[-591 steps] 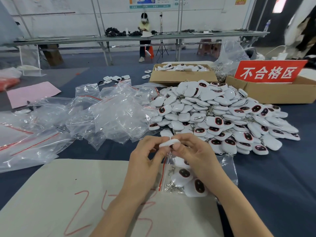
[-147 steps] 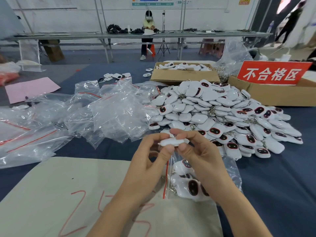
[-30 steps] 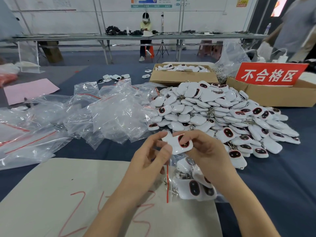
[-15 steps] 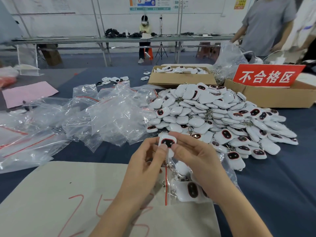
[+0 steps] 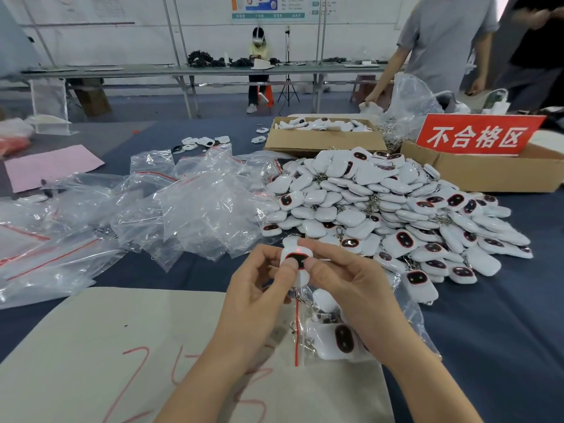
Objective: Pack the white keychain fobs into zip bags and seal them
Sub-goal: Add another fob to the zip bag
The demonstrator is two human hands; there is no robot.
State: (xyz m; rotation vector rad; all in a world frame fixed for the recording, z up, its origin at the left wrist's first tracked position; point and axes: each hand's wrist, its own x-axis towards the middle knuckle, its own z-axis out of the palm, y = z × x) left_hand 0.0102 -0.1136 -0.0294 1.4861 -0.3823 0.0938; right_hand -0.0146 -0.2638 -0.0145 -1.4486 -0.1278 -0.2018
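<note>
Sign (image 5: 476, 137): 不合格区; fob (image 5: 298, 253) held near zip bag (image 5: 412, 319).

The single head-worn camera looks forward and down, close over the hands, out across the table (image 5: 488, 331).

A red sign (image 5: 476, 136) stands on a cardboard box (image 5: 488, 174) at far right. A pink sheet (image 5: 52, 166) lies far left on the surface (image 5: 494, 337). Behind, a person in grey (image 5: 442, 41) stands near a long bench (image 5: 146, 71).
</note>
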